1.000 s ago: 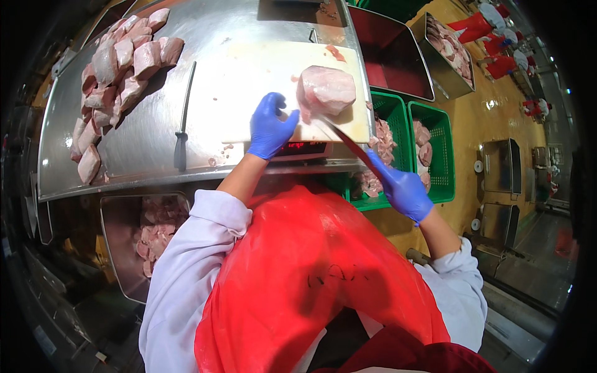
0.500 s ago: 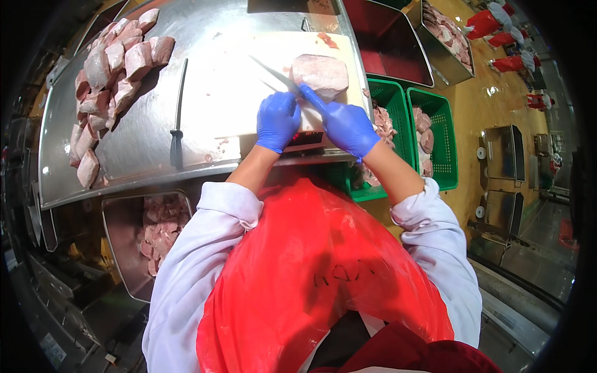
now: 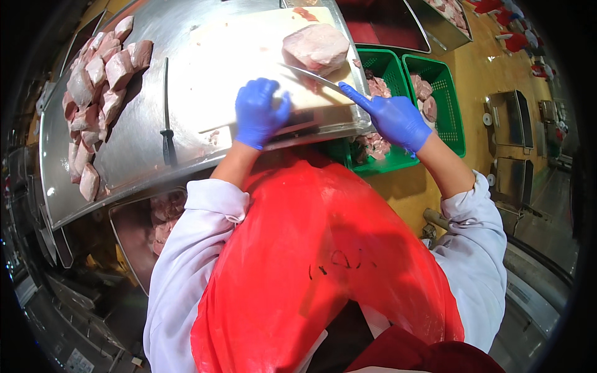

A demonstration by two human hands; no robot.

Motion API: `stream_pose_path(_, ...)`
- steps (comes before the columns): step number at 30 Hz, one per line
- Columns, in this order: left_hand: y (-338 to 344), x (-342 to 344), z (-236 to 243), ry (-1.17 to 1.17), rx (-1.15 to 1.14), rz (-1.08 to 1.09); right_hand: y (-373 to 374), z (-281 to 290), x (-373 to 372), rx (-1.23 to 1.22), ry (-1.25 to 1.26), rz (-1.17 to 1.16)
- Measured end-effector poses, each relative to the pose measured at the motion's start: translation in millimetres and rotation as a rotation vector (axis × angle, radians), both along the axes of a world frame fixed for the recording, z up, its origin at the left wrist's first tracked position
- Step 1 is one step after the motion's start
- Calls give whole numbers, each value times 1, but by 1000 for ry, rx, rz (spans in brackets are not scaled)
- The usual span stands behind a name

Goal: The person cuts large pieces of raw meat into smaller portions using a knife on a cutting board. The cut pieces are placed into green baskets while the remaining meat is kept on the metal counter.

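Observation:
A thick slab of pale pink raw meat (image 3: 315, 48) lies at the far right of the white cutting board (image 3: 214, 53). In my blue-gloved right hand (image 3: 398, 122) is a knife (image 3: 318, 79), its handle mostly hidden by the fingers. My index finger stretches toward the blade, which points left just on the near side of the meat. My left hand (image 3: 259, 113), also in a blue glove, is over the board's near edge, away from the meat. Its thumb stands apart from the loosely bent fingers, and nothing shows in it.
A sharpening steel (image 3: 166, 118) with a black handle lies on the metal table (image 3: 68, 186), beside a pile of meat chunks (image 3: 99, 84). Green crates (image 3: 457, 118) with meat stand at the right. A metal bin (image 3: 127, 233) holds meat below the table.
My right hand has drawn the knife right and toward me. My left hand has moved left, away from the meat and knife, and its fingers have loosened. The whole view has shifted slightly.

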State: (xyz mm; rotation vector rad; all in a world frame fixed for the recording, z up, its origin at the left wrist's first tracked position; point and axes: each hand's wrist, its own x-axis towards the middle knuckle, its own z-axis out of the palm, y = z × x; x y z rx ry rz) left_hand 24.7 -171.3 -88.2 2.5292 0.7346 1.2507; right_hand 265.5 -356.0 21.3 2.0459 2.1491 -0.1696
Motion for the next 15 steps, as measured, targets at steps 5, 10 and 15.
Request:
stream_pose_path(5, -34, 50, 15, 148, -7, 20, -12, 22, 15, 169, 184, -72)
stream_pose_path(10, 23, 62, -17, 152, -10, -42, -11, 10, 25, 327, 398, -183)
stream_pose_path(15, 32, 26, -3, 75, -97, -101, 9, -23, -9, 434, 433, -198)
